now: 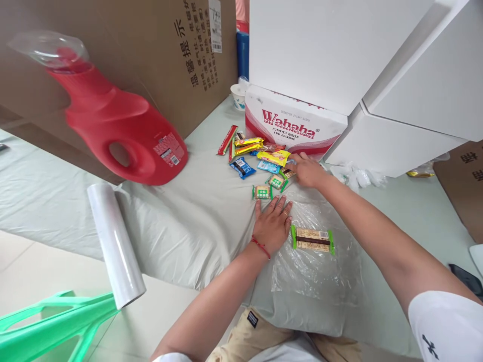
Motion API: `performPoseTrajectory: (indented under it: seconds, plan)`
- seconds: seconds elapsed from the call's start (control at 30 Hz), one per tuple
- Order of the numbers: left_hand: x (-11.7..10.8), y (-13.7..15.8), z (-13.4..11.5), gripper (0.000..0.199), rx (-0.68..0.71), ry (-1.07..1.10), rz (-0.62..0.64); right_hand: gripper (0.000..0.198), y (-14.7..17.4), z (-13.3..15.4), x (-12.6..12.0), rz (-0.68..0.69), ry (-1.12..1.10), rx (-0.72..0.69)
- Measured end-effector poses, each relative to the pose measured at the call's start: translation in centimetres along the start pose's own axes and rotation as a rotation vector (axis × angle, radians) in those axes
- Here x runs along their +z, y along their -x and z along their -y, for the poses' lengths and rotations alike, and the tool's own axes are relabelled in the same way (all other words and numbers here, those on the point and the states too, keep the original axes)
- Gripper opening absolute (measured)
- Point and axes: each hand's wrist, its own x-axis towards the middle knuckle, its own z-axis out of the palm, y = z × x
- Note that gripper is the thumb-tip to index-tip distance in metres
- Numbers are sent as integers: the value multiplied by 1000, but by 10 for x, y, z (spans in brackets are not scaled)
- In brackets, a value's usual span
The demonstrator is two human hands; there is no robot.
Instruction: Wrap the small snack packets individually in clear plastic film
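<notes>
My left hand [272, 221] lies flat with spread fingers on the near edge of the pile, over the cloth and a clear plastic sheet [313, 274]. Its fingertips are just short of a small green-ended cracker packet [262, 192]; a second green cracker packet [277, 182] lies beyond. My right hand [307, 171] reaches into the pile, fingers closed at the right end of a yellow snack packet [272, 158]; its thumb is hidden. Under that packet is a light blue packet [268, 167]. A long green-ended cracker packet [312, 239] rests on the plastic sheet.
Around the pile lie a dark blue packet [242, 168] and a red bar [227, 140]. Behind stands a Wahaha carton [294, 123] with a paper cup [238, 96] beside it. At left are a red jug [128, 130], a plastic film roll [115, 244] and a green stool [56, 327].
</notes>
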Motion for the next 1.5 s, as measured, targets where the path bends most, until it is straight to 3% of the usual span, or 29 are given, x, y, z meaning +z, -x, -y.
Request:
performPoseTrajectory:
  seconds: [0.13, 0.33, 0.47, 0.63, 0.8, 0.97, 1.17, 1.4, 1.5]
  plan:
    - [1, 0, 1, 52, 2, 4, -5, 59, 2, 7, -5, 87, 40, 37]
    - [1, 0, 0, 52, -1, 5, -12, 41, 36, 20, -18, 77, 38, -86]
    - [2, 1, 0, 54, 2, 21, -23, 48, 78, 28, -33, 91, -71, 6]
    - [1, 1, 0, 55, 5, 24, -13, 44, 148, 46, -48, -51, -309, 89]
    - [1, 0, -1, 54, 6, 20, -23, 48, 192, 82, -27, 80, -387, 63]
    - [3, 0, 1, 54, 6, 3, -22, 55, 200, 102, 3, 124, -334, 122]
    - [3, -1, 0, 53, 1, -10, -13, 51, 203, 89, 4, 59, -380, 202]
    - [2, -1, 0, 53, -7, -16, 0, 59, 205, 82, 26, 13, -485, 117]
    - [2, -1, 0, 54, -4, -19, -11, 60, 202, 76, 26, -89, -516, 126]
